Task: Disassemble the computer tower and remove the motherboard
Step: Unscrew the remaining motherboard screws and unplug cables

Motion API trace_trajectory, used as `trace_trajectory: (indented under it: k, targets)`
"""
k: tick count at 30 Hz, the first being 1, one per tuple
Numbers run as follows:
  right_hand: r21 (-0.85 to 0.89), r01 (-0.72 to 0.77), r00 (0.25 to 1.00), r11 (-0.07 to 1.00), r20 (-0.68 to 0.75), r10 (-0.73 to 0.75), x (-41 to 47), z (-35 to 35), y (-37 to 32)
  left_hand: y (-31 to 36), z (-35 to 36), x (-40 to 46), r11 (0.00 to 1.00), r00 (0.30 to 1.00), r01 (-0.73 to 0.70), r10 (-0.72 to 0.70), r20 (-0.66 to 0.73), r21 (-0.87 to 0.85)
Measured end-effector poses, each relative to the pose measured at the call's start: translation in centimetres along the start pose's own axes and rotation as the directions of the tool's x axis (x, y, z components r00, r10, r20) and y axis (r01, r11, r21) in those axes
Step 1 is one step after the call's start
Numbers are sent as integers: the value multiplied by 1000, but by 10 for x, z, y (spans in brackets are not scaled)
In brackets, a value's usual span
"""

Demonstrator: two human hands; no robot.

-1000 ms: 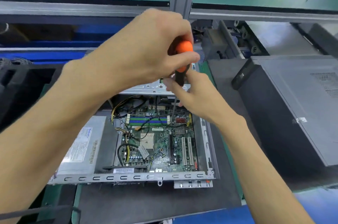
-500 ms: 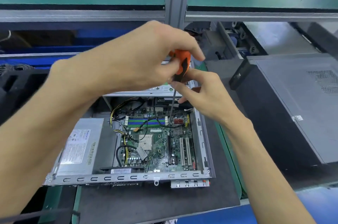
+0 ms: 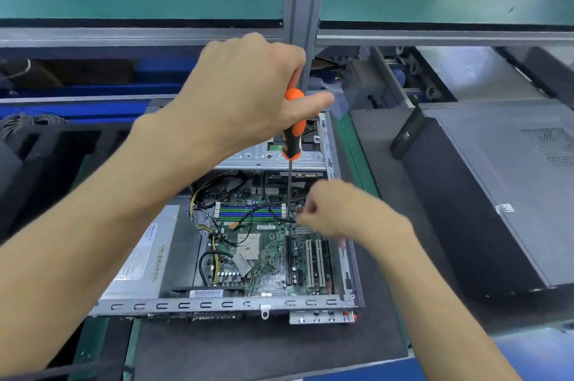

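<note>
The open computer case [image 3: 217, 306] lies flat on a dark mat, with the green motherboard [image 3: 270, 259] inside it. My left hand [image 3: 248, 94] grips the orange and black handle of a screwdriver [image 3: 293, 138] from above. Its thin shaft stands upright, and the tip meets the board's upper right area beside the memory slots [image 3: 248, 211]. My right hand [image 3: 338, 209] is low over the board, with its fingers curled close to the shaft's tip and a black cable. Motion blur hides what those fingers pinch.
A grey power supply [image 3: 146, 256] fills the case's left side. A metal drive bracket [image 3: 264, 158] spans the far end. A closed black tower [image 3: 497, 188] lies to the right. A vertical aluminium post [image 3: 302, 7] rises behind the hands.
My right hand left the screwdriver's upper shaft and dropped to its tip at the board. My left hand kept its grip on the handle, and the view shifted slightly.
</note>
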State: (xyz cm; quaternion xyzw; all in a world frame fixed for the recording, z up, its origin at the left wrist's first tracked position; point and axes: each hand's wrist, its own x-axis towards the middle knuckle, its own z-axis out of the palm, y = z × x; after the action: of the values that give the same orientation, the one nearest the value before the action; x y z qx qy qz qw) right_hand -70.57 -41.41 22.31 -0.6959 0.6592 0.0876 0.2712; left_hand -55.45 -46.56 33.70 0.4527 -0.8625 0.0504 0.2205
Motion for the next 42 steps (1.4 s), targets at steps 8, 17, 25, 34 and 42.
trace_trajectory:
  k: [8,17,25,34,42]
  targets:
    - [-202,77,889,976,457,25,25,65,-35,0,0,-1,1000,1000,-30,30,7,1]
    - [-300,-64,928,952,333,168,41,82,-26,-3,2,2,996,997,-60,62,39,-59]
    - [-66,141,970,988,208,-125,23,87,-43,-10,6,6,985,992,-105,114,55,-137]
    - [23,154,930,988,333,-153,14,91,-53,-9,-3,11,980,974,-172,184,132,-98]
    - [177,-100,971,979,-197,135,-14,31,-16,8,8,5,980,998,-25,35,-47,198]
